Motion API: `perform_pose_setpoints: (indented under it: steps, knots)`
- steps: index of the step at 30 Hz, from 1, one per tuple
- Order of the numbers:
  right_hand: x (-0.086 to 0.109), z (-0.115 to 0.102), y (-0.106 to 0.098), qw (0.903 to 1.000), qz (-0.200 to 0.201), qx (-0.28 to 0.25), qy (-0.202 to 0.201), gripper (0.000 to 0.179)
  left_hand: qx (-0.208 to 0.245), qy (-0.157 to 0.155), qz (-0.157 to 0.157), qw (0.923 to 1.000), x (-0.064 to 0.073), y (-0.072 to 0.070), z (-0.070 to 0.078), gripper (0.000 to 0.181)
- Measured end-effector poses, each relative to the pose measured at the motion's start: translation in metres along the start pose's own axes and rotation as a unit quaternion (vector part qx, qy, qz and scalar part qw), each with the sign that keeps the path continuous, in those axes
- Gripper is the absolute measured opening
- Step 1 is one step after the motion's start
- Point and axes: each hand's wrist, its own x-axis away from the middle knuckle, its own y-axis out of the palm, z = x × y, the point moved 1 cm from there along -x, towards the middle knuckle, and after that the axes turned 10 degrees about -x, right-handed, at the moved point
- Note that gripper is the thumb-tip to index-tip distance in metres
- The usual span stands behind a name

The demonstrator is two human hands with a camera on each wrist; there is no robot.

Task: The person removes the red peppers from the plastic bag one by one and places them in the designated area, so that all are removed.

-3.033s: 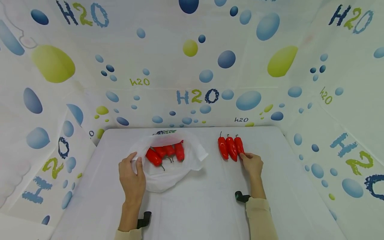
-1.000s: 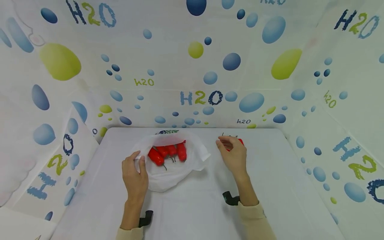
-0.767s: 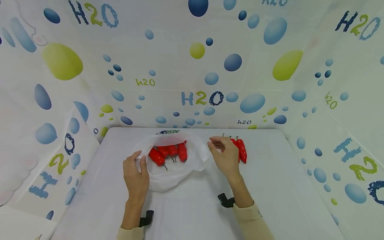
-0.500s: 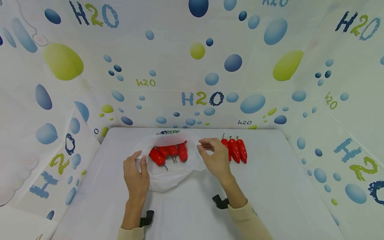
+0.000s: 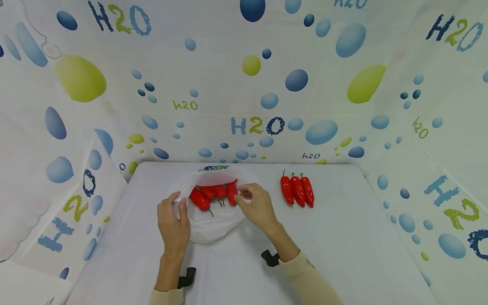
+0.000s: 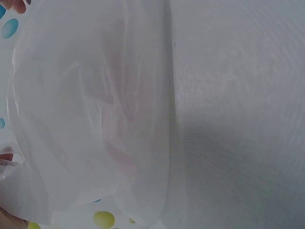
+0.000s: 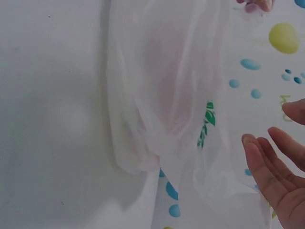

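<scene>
On the worktop (image 5: 228, 271), a white plastic bag (image 5: 213, 232) is laid on its side, its mouth faced toward the wearer, and four red peppers (image 5: 198, 199) can be seen inside it. Three more, the row of red peppers (image 5: 298, 191), are laid out side by side to the right of the bag, well apart from it, with their stems pointed toward the patterned backdrop (image 5: 213, 140). The bag's left edge is held by the left grip (image 5: 172, 226), its plastic caught between thumb and fingers, so that the opening is spread. Nothing is held by the right grip (image 5: 259, 207): its fingers are loosely bent, its thumb is set apart from them, and it is poised at the right side of the mouth, just beside the rightmost bagged pepper (image 5: 231, 192); whether that pepper is touched cannot be told. The step in hand is judged to be the reach for a pepper in the bag, with more to be taken out and added to the row. For the next move, the thumb and fingers would need to be brought together around the pepper's body, the rim steadied on the left, and the loose plastic left unpinched.
</scene>
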Motion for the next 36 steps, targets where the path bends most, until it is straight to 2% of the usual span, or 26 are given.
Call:
perform_pose_setpoints:
  steps: [10, 15, 20, 25, 30, 36]
  knots:
    - [-0.005, 0.011, 0.026, 0.9954, -0.061, 0.032, 0.066, 0.036, -0.002, -0.005, -0.006, 1.0, 0.0, -0.001, 0.0, 0.033]
    - [-0.01, 0.017, 0.035, 0.9931, -0.072, 0.067, 0.064, 0.036, 0.001, -0.002, -0.004, 1.0, 0.0, 0.0, 0.0, 0.033]
    - [-0.013, 0.023, 0.041, 0.992, -0.081, 0.07, 0.067, 0.038, 0.003, -0.002, -0.007, 1.0, 0.001, 0.0, 0.0, 0.033]
    - [-0.015, 0.027, 0.045, 0.9919, -0.079, 0.075, 0.065, 0.039, 0.005, 0.003, -0.01, 0.9999, 0.0, 0.001, 0.0, 0.032]
    - [-0.016, 0.031, 0.047, 0.9905, -0.07, 0.084, 0.083, 0.045, 0.006, 0.002, -0.009, 0.9999, 0.0, 0.001, 0.001, 0.032]
    - [-0.018, 0.043, 0.052, 0.986, -0.05, 0.124, 0.1, 0.051, 0.004, 0.002, -0.01, 0.9999, 0.001, 0.0, 0.0, 0.032]
